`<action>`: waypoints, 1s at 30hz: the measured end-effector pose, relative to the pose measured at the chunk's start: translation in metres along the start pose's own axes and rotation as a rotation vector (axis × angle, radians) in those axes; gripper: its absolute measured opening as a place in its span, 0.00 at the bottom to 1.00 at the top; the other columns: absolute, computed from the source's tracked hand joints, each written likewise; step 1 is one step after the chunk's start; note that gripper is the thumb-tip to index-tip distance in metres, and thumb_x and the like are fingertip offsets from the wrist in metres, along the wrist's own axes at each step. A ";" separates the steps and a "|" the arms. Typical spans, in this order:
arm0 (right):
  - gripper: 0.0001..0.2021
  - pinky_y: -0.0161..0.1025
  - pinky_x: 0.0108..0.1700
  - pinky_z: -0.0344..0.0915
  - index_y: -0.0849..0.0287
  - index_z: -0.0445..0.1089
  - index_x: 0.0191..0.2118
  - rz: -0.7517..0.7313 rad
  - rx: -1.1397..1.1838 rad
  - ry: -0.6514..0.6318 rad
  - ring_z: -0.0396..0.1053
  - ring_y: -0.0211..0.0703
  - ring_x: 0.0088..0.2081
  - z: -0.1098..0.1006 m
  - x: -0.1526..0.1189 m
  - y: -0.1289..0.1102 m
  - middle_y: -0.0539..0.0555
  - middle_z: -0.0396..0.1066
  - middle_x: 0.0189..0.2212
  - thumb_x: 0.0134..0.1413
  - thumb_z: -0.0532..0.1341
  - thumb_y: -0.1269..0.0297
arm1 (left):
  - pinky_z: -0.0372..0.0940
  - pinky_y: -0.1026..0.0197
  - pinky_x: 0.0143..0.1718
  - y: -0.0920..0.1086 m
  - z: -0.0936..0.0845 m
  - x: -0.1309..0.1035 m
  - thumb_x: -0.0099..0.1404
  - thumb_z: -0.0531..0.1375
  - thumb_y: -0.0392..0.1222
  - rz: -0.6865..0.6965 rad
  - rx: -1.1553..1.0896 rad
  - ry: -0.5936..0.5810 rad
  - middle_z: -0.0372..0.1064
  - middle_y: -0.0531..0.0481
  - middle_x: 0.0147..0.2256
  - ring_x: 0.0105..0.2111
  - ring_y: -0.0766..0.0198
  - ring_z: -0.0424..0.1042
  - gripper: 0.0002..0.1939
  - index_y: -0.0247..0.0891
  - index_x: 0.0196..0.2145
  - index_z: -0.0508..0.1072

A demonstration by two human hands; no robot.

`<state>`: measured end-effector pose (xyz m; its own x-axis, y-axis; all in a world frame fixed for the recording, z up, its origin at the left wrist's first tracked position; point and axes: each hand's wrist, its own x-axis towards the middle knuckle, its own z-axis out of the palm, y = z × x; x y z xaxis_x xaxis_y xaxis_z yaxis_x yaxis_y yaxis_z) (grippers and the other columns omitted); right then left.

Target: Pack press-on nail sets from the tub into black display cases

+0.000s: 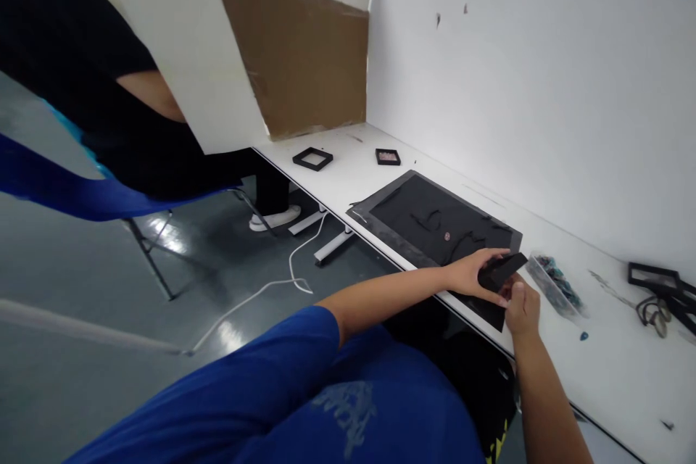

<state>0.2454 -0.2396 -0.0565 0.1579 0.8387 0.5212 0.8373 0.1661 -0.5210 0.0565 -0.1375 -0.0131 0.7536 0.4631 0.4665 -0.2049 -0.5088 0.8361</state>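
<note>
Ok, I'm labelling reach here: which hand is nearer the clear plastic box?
Right. The right hand is close beside the clear plastic box; the left hand, gripping the black piece, is farther off, beyond the right hand.

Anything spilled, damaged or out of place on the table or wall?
Yes, two things. A blue piece lies loose on the table, just outside the clear box of similar-looking pieces; it may have dropped out. The white wall has small dark marks that break its plain surface, perhaps chipped paint.

Glare spots the floor point(103, 272); the edges stretch.
</note>
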 end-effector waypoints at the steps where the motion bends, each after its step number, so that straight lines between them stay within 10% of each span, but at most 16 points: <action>1: 0.18 0.45 0.46 0.73 0.61 0.69 0.53 -0.001 0.003 -0.007 0.72 0.42 0.45 -0.001 0.000 -0.003 0.56 0.71 0.48 0.65 0.61 0.54 | 0.66 0.44 0.62 0.000 0.000 0.000 0.45 0.76 0.56 -0.009 0.008 0.012 0.57 0.33 0.65 0.65 0.44 0.62 0.61 0.43 0.70 0.52; 18: 0.17 0.46 0.48 0.73 0.60 0.70 0.52 0.038 0.065 -0.003 0.72 0.42 0.45 -0.007 0.008 -0.026 0.56 0.71 0.48 0.65 0.61 0.54 | 0.70 0.40 0.57 0.016 -0.001 0.002 0.56 0.68 0.50 -0.320 0.480 0.133 0.50 0.39 0.68 0.59 0.42 0.69 0.48 0.44 0.67 0.50; 30: 0.19 0.46 0.47 0.73 0.61 0.69 0.54 0.317 0.546 -0.117 0.72 0.43 0.46 -0.002 0.017 -0.001 0.57 0.71 0.49 0.65 0.61 0.54 | 0.71 0.50 0.54 0.007 -0.002 0.003 0.59 0.66 0.53 -0.215 0.597 -0.021 0.59 0.44 0.62 0.53 0.52 0.74 0.37 0.47 0.64 0.60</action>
<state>0.2481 -0.2261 -0.0458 0.2701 0.9364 0.2241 0.3670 0.1151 -0.9231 0.0564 -0.1382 -0.0049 0.7528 0.5886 0.2948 0.3317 -0.7260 0.6024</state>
